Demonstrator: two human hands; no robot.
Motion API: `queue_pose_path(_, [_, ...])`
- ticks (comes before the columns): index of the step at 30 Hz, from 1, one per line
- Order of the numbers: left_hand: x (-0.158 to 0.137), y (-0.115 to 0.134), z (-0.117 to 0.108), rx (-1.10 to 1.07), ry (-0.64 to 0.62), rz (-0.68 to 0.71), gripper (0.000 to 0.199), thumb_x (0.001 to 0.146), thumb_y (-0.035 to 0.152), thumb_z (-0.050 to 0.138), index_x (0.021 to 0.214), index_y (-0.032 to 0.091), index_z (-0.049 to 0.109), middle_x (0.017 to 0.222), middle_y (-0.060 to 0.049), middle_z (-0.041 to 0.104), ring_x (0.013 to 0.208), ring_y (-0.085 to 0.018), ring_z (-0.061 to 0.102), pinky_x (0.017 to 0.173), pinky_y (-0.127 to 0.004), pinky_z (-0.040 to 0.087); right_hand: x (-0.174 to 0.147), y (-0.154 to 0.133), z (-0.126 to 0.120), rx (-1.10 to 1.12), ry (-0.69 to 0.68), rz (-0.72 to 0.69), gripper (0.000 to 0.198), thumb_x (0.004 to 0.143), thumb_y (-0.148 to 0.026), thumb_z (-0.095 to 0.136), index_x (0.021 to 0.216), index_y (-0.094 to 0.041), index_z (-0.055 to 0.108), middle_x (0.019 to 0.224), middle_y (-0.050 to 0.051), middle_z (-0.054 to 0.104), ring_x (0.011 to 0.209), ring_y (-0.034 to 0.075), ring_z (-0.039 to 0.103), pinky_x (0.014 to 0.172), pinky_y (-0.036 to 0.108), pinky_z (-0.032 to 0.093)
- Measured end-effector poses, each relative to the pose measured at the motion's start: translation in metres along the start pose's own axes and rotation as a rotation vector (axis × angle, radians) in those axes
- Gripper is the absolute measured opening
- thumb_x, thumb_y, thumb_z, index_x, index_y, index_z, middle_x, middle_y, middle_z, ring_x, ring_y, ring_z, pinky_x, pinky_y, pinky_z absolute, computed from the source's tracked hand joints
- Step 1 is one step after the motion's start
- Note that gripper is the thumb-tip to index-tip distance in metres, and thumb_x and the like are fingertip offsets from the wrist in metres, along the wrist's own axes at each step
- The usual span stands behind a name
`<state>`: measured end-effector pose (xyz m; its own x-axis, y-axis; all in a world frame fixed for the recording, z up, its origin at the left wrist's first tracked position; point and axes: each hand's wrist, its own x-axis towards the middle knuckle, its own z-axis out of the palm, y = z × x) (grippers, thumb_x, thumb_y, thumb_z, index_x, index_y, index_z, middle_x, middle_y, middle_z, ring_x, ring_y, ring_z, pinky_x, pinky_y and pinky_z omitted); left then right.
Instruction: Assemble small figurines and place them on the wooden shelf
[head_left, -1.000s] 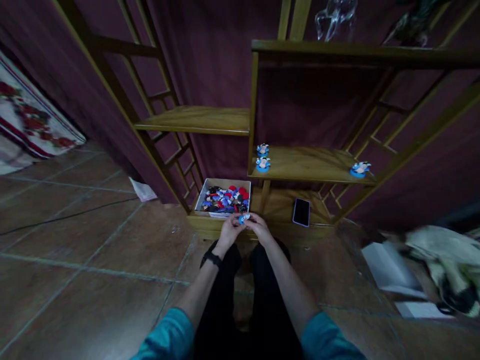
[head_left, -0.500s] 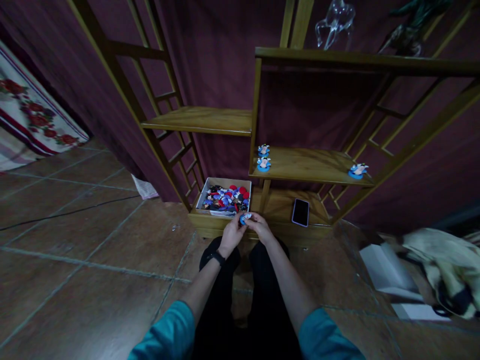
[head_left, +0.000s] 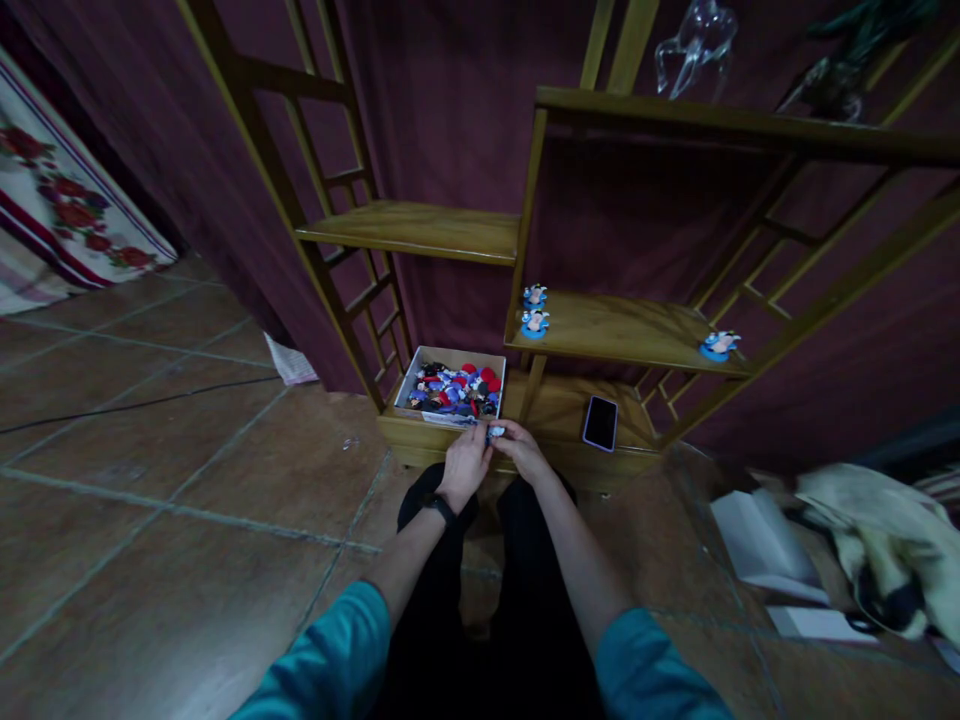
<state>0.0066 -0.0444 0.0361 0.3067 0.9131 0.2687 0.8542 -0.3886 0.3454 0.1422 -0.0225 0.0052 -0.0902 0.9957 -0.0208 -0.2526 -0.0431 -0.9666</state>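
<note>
My left hand [head_left: 466, 462] and my right hand [head_left: 521, 450] meet in front of the low shelf, fingers closed around a small blue-and-white figurine [head_left: 496, 432]. Most of the figurine is hidden by the fingers. Just beyond them, an open white box [head_left: 407, 386] holds a jumble of small figurine parts [head_left: 452, 390] in red, blue, black and white. Two figurines on round blue bases, a front one [head_left: 535, 323] and a rear one [head_left: 535, 296], stand at the left end of the middle shelf. Another such figurine [head_left: 719, 345] stands at its right end.
The wooden display rack [head_left: 420, 232] fills the space ahead, with a middle shelf [head_left: 611, 325]. A phone [head_left: 601, 423] lies on the bottom shelf. Up top are a clear glass figure [head_left: 697, 50] and a dark statue [head_left: 844, 65]. White cartons [head_left: 765, 545] and pale cloth [head_left: 870, 520] lie on the floor at right.
Both hands stay together on the figurine, which has turned so less of its blue part shows. The left hand has rolled further over it. The camera view has shifted slightly.
</note>
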Motion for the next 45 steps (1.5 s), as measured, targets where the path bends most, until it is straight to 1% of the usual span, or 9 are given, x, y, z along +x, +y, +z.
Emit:
queue_pose_path(6, [-0.001,0.007,-0.009,0.13,0.019,0.115,0.039,0.084,0.023,0.041,0.122,0.017,0.039,0.102,-0.01,0.054,0.095,-0.021,0.053,0.081,-0.031,0.04,-0.011,-0.009,0.001,0.04,0.032,-0.033,0.034,0.059,-0.023,0.065,0.092,-0.023,0.064,0.089,0.0,0.065,0.083,0.016,0.057,0.079,0.029,0.043])
queue_pose_path(13, [0.006,0.028,-0.017,0.12,0.018,0.208,0.043,0.082,0.018,0.041,0.125,0.016,0.038,0.106,-0.012,0.053,0.098,-0.023,0.051,0.084,-0.034,0.038,-0.028,-0.022,-0.005,0.159,0.113,-0.059,0.037,0.059,-0.022,0.065,0.096,-0.024,0.062,0.094,0.001,0.065,0.085,0.017,0.057,0.078,0.03,0.045])
queue_pose_path(21, [0.018,0.066,-0.025,-0.01,-0.038,0.231,0.047,0.081,0.015,0.042,0.127,0.018,0.038,0.109,-0.012,0.053,0.1,-0.023,0.051,0.087,-0.035,0.036,-0.048,-0.054,-0.032,-0.021,0.2,-0.135,0.038,0.064,-0.028,0.063,0.101,-0.024,0.06,0.099,0.003,0.063,0.092,0.021,0.056,0.083,0.034,0.045])
queue_pose_path(27, [0.025,0.089,-0.02,-0.113,-0.014,0.192,0.046,0.079,0.014,0.047,0.124,0.02,0.042,0.105,-0.009,0.055,0.097,-0.022,0.054,0.082,-0.033,0.041,-0.055,-0.07,-0.053,-0.214,0.25,-0.24,0.031,0.068,-0.028,0.061,0.098,-0.024,0.061,0.101,0.002,0.062,0.095,0.019,0.054,0.091,0.035,0.04])
queue_pose_path(31, [0.034,0.102,-0.009,-0.305,0.019,0.126,0.044,0.077,0.015,0.049,0.121,0.022,0.045,0.11,-0.009,0.057,0.097,-0.021,0.057,0.079,-0.031,0.044,-0.056,-0.079,-0.07,-0.339,0.275,-0.292,0.028,0.068,-0.029,0.062,0.096,-0.025,0.062,0.1,0.002,0.061,0.096,0.02,0.054,0.092,0.036,0.039])
queue_pose_path(34, [0.043,0.111,-0.001,-0.514,0.034,0.083,0.038,0.074,0.015,0.053,0.111,0.019,0.052,0.105,-0.009,0.061,0.092,-0.019,0.059,0.079,-0.031,0.046,-0.058,-0.088,-0.081,-0.349,0.261,-0.309,0.028,0.068,-0.03,0.064,0.095,-0.024,0.063,0.098,0.003,0.061,0.093,0.019,0.056,0.088,0.035,0.042])
queue_pose_path(39, [0.052,0.124,0.013,-0.841,-0.005,0.007,0.035,0.064,0.011,0.057,0.098,0.017,0.057,0.088,-0.006,0.066,0.077,-0.016,0.062,0.071,-0.03,0.048,-0.068,-0.1,-0.09,-0.424,0.287,-0.315,0.025,0.069,-0.03,0.064,0.094,-0.026,0.064,0.092,0.002,0.06,0.084,0.018,0.058,0.082,0.032,0.045])
queue_pose_path(42, [0.052,0.129,0.021,-1.1,-0.047,-0.118,0.035,0.058,0.008,0.058,0.092,0.016,0.056,0.078,-0.003,0.065,0.069,-0.014,0.062,0.068,-0.028,0.048,-0.074,-0.102,-0.093,-0.515,0.302,-0.321,0.023,0.07,-0.029,0.063,0.093,-0.026,0.064,0.091,0.002,0.059,0.084,0.017,0.058,0.079,0.031,0.046])
queue_pose_path(45, [0.049,0.132,0.025,-1.321,-0.137,-0.242,0.037,0.052,0.008,0.061,0.088,0.016,0.056,0.073,-0.001,0.065,0.066,-0.013,0.061,0.065,-0.025,0.047,-0.078,-0.102,-0.097,-0.563,0.292,-0.307,0.022,0.07,-0.03,0.063,0.092,-0.026,0.065,0.089,0.002,0.059,0.082,0.017,0.058,0.075,0.03,0.046])
